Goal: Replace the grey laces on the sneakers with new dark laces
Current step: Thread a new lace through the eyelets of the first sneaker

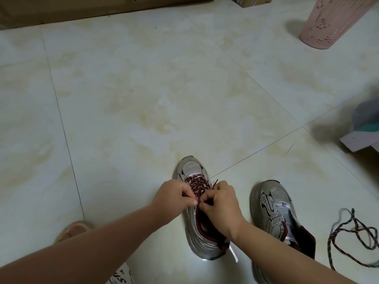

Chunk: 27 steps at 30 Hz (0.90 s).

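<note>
Forearms lead in | both hands pinch dark lace at top eyelets | laced sneaker points away | unlaced sneaker lies rightward, right hand nearer.

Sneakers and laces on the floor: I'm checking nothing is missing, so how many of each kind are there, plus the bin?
Sneakers: 2, one dark-laced under both hands, one unlaced
Dark laces: 2, one threaded in the sneaker, one loose on the floor
Pink bins: 1
Total: 5
</note>
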Each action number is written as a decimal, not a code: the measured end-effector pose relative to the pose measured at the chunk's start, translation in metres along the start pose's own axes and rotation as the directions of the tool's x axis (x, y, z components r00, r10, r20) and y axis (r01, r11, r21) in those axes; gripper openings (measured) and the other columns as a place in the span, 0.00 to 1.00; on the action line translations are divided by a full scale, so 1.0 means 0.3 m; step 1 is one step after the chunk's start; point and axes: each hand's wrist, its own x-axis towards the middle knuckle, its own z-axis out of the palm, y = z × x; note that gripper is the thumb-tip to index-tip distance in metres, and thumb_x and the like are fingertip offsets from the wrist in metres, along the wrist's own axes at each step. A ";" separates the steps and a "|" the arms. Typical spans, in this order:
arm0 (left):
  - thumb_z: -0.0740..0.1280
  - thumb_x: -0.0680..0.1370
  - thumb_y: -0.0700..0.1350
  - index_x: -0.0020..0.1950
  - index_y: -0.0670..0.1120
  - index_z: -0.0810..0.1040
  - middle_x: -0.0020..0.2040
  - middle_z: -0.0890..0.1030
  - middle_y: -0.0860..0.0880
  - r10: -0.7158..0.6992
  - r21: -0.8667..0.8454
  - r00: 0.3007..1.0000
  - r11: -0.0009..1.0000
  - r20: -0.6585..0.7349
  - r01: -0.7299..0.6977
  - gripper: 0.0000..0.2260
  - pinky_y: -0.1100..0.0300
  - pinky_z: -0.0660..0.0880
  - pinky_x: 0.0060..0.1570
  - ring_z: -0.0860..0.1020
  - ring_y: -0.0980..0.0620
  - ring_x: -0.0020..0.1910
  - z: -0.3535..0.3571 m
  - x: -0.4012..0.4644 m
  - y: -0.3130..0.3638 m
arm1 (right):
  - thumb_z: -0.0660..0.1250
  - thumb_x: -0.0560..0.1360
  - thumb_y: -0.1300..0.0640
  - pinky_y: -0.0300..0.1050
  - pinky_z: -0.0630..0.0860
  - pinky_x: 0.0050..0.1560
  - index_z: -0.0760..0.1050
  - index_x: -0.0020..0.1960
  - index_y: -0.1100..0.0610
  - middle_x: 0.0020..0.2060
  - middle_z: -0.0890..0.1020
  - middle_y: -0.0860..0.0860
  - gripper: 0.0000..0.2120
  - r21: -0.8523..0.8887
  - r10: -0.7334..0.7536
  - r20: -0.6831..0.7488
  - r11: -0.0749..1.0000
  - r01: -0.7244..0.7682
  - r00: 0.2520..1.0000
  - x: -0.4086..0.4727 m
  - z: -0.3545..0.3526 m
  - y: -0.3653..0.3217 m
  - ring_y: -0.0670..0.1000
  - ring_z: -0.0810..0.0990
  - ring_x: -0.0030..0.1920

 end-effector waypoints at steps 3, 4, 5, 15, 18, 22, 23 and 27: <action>0.72 0.69 0.39 0.36 0.51 0.76 0.34 0.75 0.57 -0.032 -0.029 0.999 0.999 -0.001 0.032 0.09 0.71 0.65 0.28 0.72 0.65 0.27 0.015 -0.005 -0.006 | 0.67 0.74 0.56 0.40 0.64 0.53 0.80 0.44 0.53 0.39 0.61 0.44 0.03 0.006 0.005 0.039 1.000 -0.005 0.999 0.006 -0.005 0.000 0.48 0.62 0.50; 0.72 0.68 0.40 0.39 0.51 0.73 0.38 0.74 0.55 -0.023 -0.018 0.999 1.000 0.024 0.024 0.10 0.70 0.65 0.29 0.71 0.63 0.29 0.021 -0.010 -0.009 | 0.65 0.74 0.58 0.40 0.64 0.52 0.77 0.42 0.52 0.40 0.61 0.45 0.04 -0.014 -0.011 0.058 1.000 0.012 0.998 0.008 -0.007 0.000 0.49 0.62 0.50; 0.72 0.67 0.41 0.42 0.51 0.70 0.42 0.73 0.53 -0.013 0.007 0.998 1.000 0.069 0.012 0.12 0.69 0.66 0.30 0.70 0.61 0.31 0.029 -0.016 -0.011 | 0.63 0.75 0.60 0.40 0.64 0.51 0.74 0.41 0.51 0.41 0.62 0.47 0.06 -0.032 -0.027 0.078 0.999 0.029 0.997 0.010 -0.009 0.000 0.50 0.62 0.50; 0.70 0.69 0.43 0.57 0.44 0.63 0.51 0.62 0.50 -0.131 0.157 0.965 0.973 -0.228 0.169 0.22 0.63 0.66 0.43 0.72 0.47 0.47 0.061 -0.032 0.010 | 0.56 0.78 0.64 0.37 0.64 0.49 0.66 0.34 0.53 0.46 0.66 0.53 0.14 0.094 -0.065 0.167 0.994 0.050 0.984 0.019 -0.111 -0.059 0.52 0.67 0.50; 0.71 0.68 0.43 0.54 0.45 0.64 0.49 0.69 0.49 -0.169 0.104 0.964 0.976 -0.203 0.193 0.20 0.61 0.66 0.43 0.71 0.49 0.44 0.057 -0.029 -0.001 | 0.56 0.77 0.67 0.34 0.68 0.42 0.70 0.37 0.61 0.42 0.76 0.54 0.11 0.570 0.053 0.131 0.813 -0.119 0.990 0.022 -0.202 -0.087 0.50 0.72 0.42; 0.70 0.69 0.44 0.45 0.47 0.65 0.35 0.71 0.53 -0.146 0.093 0.979 0.983 -0.145 0.161 0.14 0.59 0.64 0.35 0.70 0.51 0.35 0.064 -0.020 -0.011 | 0.51 0.76 0.65 0.46 0.75 0.46 0.63 0.30 0.58 0.31 0.81 0.56 0.16 0.933 0.147 0.268 0.208 -0.295 0.952 0.050 -0.248 -0.085 0.55 0.80 0.36; 0.70 0.69 0.45 0.42 0.48 0.65 0.33 0.70 0.54 -0.128 0.108 0.983 0.984 -0.130 0.142 0.13 0.58 0.65 0.36 0.70 0.50 0.35 0.065 -0.019 -0.012 | 0.51 0.76 0.65 0.47 0.75 0.42 0.62 0.31 0.57 0.27 0.78 0.55 0.15 0.928 0.183 0.289 0.186 -0.322 0.940 0.051 -0.241 -0.088 0.57 0.78 0.31; 0.68 0.71 0.45 0.37 0.48 0.63 0.31 0.70 0.53 -0.077 0.151 0.991 0.984 -0.114 0.094 0.12 0.57 0.66 0.37 0.69 0.50 0.33 0.069 -0.017 -0.013 | 0.56 0.78 0.61 0.41 0.63 0.32 0.64 0.35 0.56 0.25 0.68 0.49 0.13 0.664 0.183 0.102 0.720 -0.204 0.978 0.043 -0.183 -0.068 0.50 0.64 0.28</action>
